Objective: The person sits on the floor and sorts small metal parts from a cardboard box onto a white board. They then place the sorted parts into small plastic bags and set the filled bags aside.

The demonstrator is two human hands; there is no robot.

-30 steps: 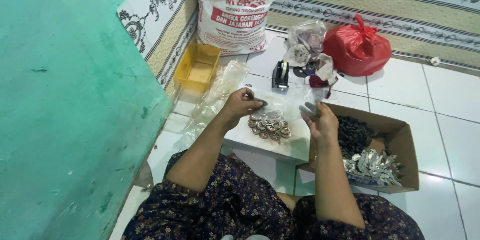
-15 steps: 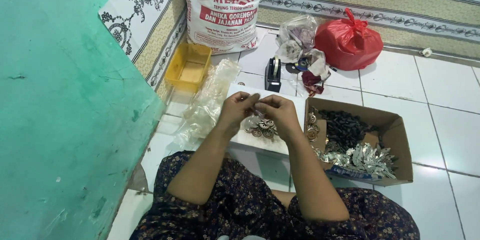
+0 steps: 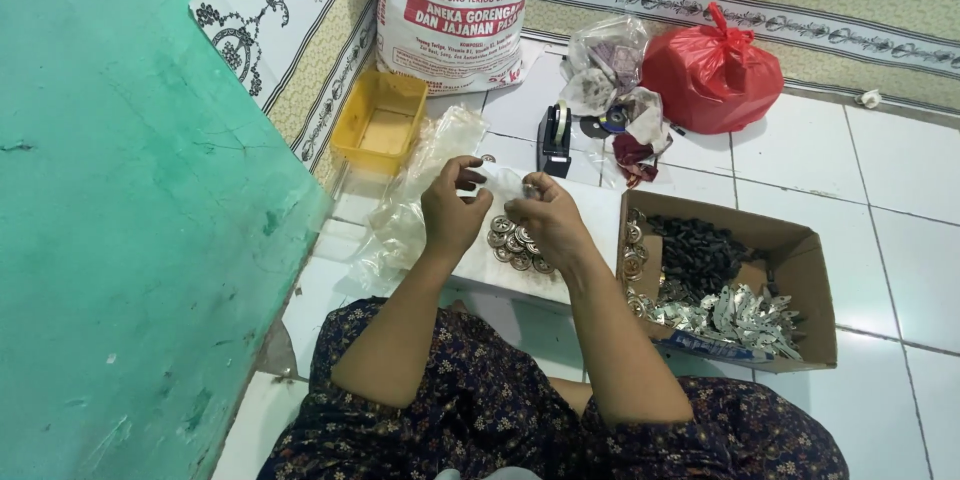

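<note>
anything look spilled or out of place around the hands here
Nothing looks spilled. The left hand and right hand hold a small clear bag above a tidy heap of round metal pieces on the white board. The cardboard box beside it keeps its parts inside.

Head view: worn on the head, faces steeply down and forward.
Range: close over lap, perhaps arm's length.
</note>
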